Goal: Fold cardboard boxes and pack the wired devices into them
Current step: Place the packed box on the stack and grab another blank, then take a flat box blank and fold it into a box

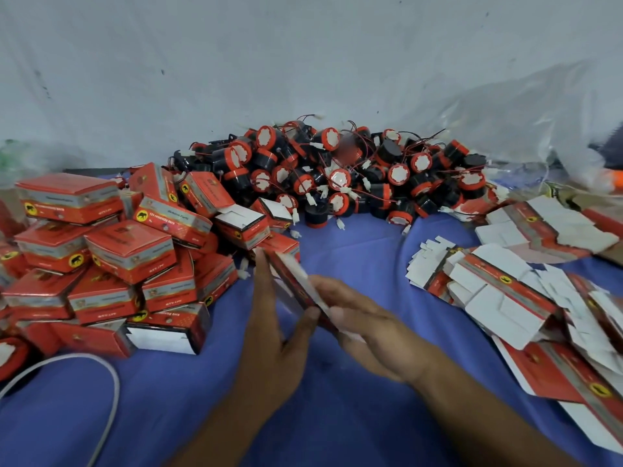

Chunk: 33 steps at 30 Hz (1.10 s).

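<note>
— Where is the box being worked on?

— The flattened cardboard box (294, 284), red-printed and standing on edge, is in front of the heap of wired devices (337, 176), on the near side of it and clear of it, above the blue cloth (354, 244).

— How do the hands have it?

— It's sandwiched. The left hand (274, 335) lies flat against the face turned left of the heap, fingers straight and pointing toward the heap, thumb against the box's near edge. The right hand (365, 320) lies along the opposite face, fingers stretched out too. Neither hand is curled round it as far as the motion blur lets me see.

— And the heap itself?

— Black drum-shaped units with red rims and white faces, thin red-and-black wires and white plugs tangled among them. It lies against the pale wall (236, 62).

— What flanks it?

— Left of the heap and touching its edge, a stack of folded boxes (129, 251), red with silver bands and yellow badges; some have an open end. Right of the heap, flat box blanks (499, 298) lie fanned out, white insides up. Behind the heap's right end lies a clear plastic bag (522, 129). Well in front of the heap and to its left, a white cable (113, 382) loops over the cloth.
</note>
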Tool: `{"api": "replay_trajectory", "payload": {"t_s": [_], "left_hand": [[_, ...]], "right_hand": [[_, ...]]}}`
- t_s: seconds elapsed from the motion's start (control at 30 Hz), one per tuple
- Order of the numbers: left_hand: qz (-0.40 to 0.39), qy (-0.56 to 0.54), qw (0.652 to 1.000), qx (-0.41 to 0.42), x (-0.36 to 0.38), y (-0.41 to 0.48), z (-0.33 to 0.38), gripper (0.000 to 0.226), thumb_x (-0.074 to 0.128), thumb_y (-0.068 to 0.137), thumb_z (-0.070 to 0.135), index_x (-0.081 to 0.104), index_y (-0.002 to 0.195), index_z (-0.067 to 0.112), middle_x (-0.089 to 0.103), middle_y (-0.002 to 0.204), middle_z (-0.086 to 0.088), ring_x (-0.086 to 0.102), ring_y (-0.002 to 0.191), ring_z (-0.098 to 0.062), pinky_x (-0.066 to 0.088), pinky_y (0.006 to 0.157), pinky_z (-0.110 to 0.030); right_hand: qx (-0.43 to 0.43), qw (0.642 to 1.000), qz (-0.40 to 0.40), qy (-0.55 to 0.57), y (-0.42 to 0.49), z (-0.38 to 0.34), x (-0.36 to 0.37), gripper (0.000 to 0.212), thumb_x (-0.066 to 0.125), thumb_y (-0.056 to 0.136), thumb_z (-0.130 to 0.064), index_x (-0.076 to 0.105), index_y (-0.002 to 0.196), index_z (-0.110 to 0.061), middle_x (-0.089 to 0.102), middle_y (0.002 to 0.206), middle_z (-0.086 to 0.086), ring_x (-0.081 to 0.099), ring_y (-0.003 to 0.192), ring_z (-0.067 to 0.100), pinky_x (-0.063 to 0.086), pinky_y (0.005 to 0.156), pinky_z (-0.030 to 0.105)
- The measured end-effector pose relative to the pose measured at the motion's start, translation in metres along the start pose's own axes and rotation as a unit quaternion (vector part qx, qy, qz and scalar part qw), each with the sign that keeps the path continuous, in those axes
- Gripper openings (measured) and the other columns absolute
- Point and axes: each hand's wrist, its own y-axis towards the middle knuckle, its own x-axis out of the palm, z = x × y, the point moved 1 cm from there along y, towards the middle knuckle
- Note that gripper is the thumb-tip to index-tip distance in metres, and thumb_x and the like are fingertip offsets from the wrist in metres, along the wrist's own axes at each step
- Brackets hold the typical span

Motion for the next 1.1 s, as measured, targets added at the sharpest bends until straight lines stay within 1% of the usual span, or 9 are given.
{"api": "replay_trajectory", "payload": {"t_s": [0.17, 0.23, 0.33, 0.4, 0.5, 0.63, 0.8, 0.93, 1.1], "left_hand": [[-0.080, -0.211, 0.972, -0.068, -0.005, -0.003, -0.003, 0.082, 0.050, 0.089, 0.004, 0.022, 0.152, 0.047, 0.022, 0.163, 0.012, 0.025, 0.150, -0.020, 0.034, 0.112, -0.061], [-0.094, -0.206, 0.972, -0.069, -0.006, -0.005, -0.003, 0.070, 0.054, 0.094, 0.018, 0.024, 0.153, 0.042, 0.027, 0.162, 0.009, 0.032, 0.147, -0.021, 0.037, 0.111, -0.059], [-0.093, -0.169, 0.979, -0.059, -0.008, -0.004, 0.000, 0.070, 0.059, 0.093, 0.034, 0.024, 0.153, 0.041, 0.033, 0.158, 0.014, 0.037, 0.143, -0.012, 0.045, 0.108, -0.037], [-0.096, -0.149, 0.983, -0.054, -0.008, -0.003, 0.001, 0.074, 0.063, 0.092, 0.039, 0.023, 0.154, 0.040, 0.036, 0.156, 0.015, 0.039, 0.142, -0.010, 0.044, 0.106, -0.027], [-0.091, -0.181, 0.976, -0.086, -0.013, 0.001, 0.001, 0.085, 0.070, 0.082, 0.058, 0.023, 0.151, 0.042, 0.040, 0.155, 0.013, 0.041, 0.141, -0.013, 0.046, 0.106, -0.032], [-0.113, -0.251, 0.949, -0.157, -0.013, 0.001, -0.001, 0.107, 0.077, 0.074, 0.061, 0.025, 0.154, 0.012, 0.057, 0.138, -0.015, 0.059, 0.122, -0.030, 0.053, 0.091, -0.041], [-0.126, -0.372, 0.892, -0.225, -0.013, 0.000, -0.003, 0.052, 0.065, 0.077, 0.029, 0.064, 0.125, 0.008, 0.066, 0.114, -0.025, 0.065, 0.102, -0.041, 0.056, 0.076, -0.045], [-0.138, -0.372, 0.889, -0.227, -0.015, 0.002, -0.004, 0.065, 0.064, 0.080, 0.020, 0.048, 0.141, 0.006, 0.062, 0.123, -0.027, 0.063, 0.108, -0.044, 0.056, 0.079, -0.047], [-0.196, -0.299, 0.917, -0.178, -0.018, 0.004, -0.007, 0.085, 0.072, 0.085, 0.021, 0.026, 0.154, 0.040, 0.055, 0.143, -0.009, 0.058, 0.120, -0.032, 0.052, 0.091, -0.047]], "right_hand": [[-0.017, 0.964, 0.031, -0.263, 0.000, 0.003, -0.008, 0.059, 0.073, 0.089, -0.020, 0.049, 0.143, -0.026, 0.046, 0.148, -0.014, 0.043, 0.140, 0.014, 0.042, 0.110, 0.042], [-0.023, 0.954, 0.046, -0.296, 0.000, 0.002, -0.011, 0.067, 0.077, 0.086, -0.026, 0.046, 0.145, -0.029, 0.048, 0.144, -0.017, 0.047, 0.136, 0.014, 0.046, 0.104, 0.042], [-0.038, 0.942, 0.025, -0.331, 0.000, -0.002, -0.013, 0.077, 0.084, 0.081, -0.027, 0.045, 0.146, -0.035, 0.046, 0.145, -0.014, 0.050, 0.131, 0.019, 0.051, 0.095, 0.040], [-0.054, 0.933, 0.018, -0.356, 0.000, -0.003, -0.012, 0.079, 0.087, 0.078, -0.027, 0.047, 0.146, -0.033, 0.049, 0.142, -0.010, 0.052, 0.127, 0.019, 0.050, 0.090, 0.028], [-0.073, 0.926, 0.021, -0.369, 0.000, 0.001, -0.012, 0.082, 0.090, 0.073, -0.029, 0.050, 0.144, -0.031, 0.053, 0.133, -0.011, 0.055, 0.118, 0.013, 0.044, 0.091, 0.015], [-0.065, 0.905, 0.035, -0.420, 0.000, 0.009, -0.012, 0.091, 0.090, 0.067, -0.043, 0.046, 0.146, -0.033, 0.038, 0.138, -0.013, 0.042, 0.132, 0.013, 0.043, 0.107, 0.028], [-0.027, 0.890, 0.074, -0.449, 0.003, 0.012, -0.016, 0.100, 0.086, 0.068, -0.055, 0.037, 0.151, -0.030, 0.023, 0.150, -0.022, 0.020, 0.145, 0.002, 0.032, 0.119, 0.036], [-0.003, 0.906, 0.066, -0.417, 0.003, 0.012, -0.021, 0.105, 0.087, 0.067, -0.054, 0.033, 0.154, -0.031, 0.018, 0.152, -0.027, 0.021, 0.145, -0.001, 0.037, 0.117, 0.036], [0.031, 0.913, 0.025, -0.407, -0.001, 0.006, -0.039, 0.102, 0.089, 0.071, -0.045, 0.030, 0.154, -0.040, 0.018, 0.156, -0.027, 0.023, 0.146, -0.002, 0.039, 0.115, 0.035]]}}
